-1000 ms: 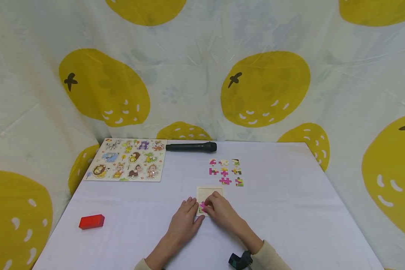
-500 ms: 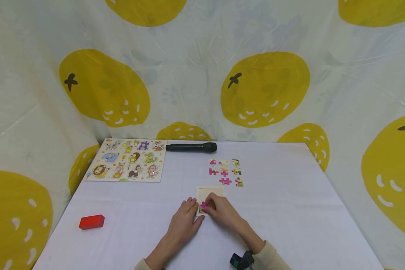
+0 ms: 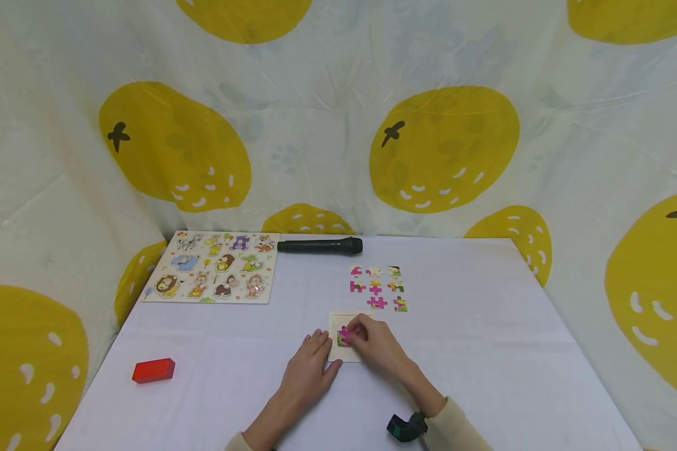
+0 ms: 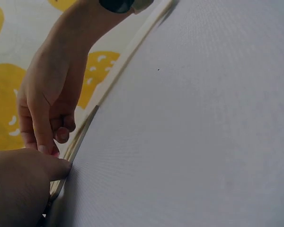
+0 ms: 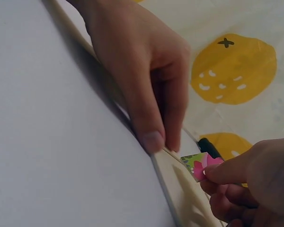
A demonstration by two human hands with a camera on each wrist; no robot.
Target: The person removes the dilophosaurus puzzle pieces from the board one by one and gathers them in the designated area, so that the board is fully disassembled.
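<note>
My right hand (image 3: pixel 379 346) pinches a pink and green jigsaw piece (image 3: pixel 343 337) between thumb and fingertips, over a small square wooden puzzle tray (image 3: pixel 345 356). In the right wrist view the jigsaw piece (image 5: pixel 195 165) is tilted and raised above the tray's pale face. My left hand (image 3: pixel 306 369) lies along the tray's left side, fingers extended, with its thumb at the near edge. The left wrist view shows that thumb (image 4: pixel 60 168) against the tray's rim. Several loose jigsaw pieces (image 3: pixel 377 303) lie in rows just beyond the tray.
A wooden animal puzzle board (image 3: pixel 214 268) is at the back left. Beside it a black microphone (image 3: pixel 318 246) lies along the rear edge. A red block (image 3: pixel 153 371) sits at the left on the white tablecloth (image 3: pixel 485 363). A fruit-patterned curtain (image 3: pixel 316 125) hangs behind.
The right hand has lifted the jigsaw piece from the tray's lower left corner and moved it slightly away and to the right. The left hand stays in place.
</note>
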